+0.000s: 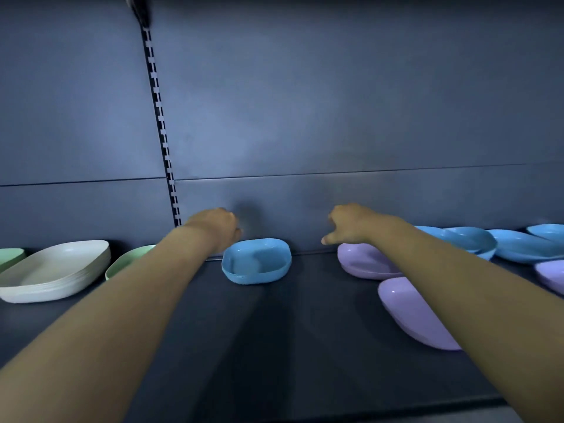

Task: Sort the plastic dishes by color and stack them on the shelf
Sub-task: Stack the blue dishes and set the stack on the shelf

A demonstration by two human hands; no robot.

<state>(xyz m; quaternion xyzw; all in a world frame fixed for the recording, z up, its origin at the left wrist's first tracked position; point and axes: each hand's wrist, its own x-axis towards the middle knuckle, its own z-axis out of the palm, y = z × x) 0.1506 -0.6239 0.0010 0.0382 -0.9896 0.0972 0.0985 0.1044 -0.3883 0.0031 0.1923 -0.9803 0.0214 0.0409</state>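
Reaching out over the dark shelf (274,346), both bare forearms stretched toward its back panel (305,117), with the hands well apart. The left hand (218,227) hung just beside the back left corner of the stack of blue dishes (256,261). Its fingers were curled in away from the camera with nothing visible in them, and whether they touched the stack's rim could not be made out. The right hand (348,225) hovered above a lilac dish (363,262), its fingers loosely bent and one tip pointing left; it held nothing.

The blue stack sat upright against the back panel, between the two hands. To the left stood a stack of cream oval dishes (55,270). A green dish (131,259) lay between the cream stack and the left forearm, which partly hid it. Another green dish (10,256) showed at the left edge of the view.

To the right, a second lilac dish (415,312) lay nearer the shelf's front, partly under the right forearm, and a third (551,274) showed at the right edge. Behind these, several loose blue dishes (525,245) overlapped one another along the back panel. A slotted upright (158,117) ran down the panel left of the left hand.
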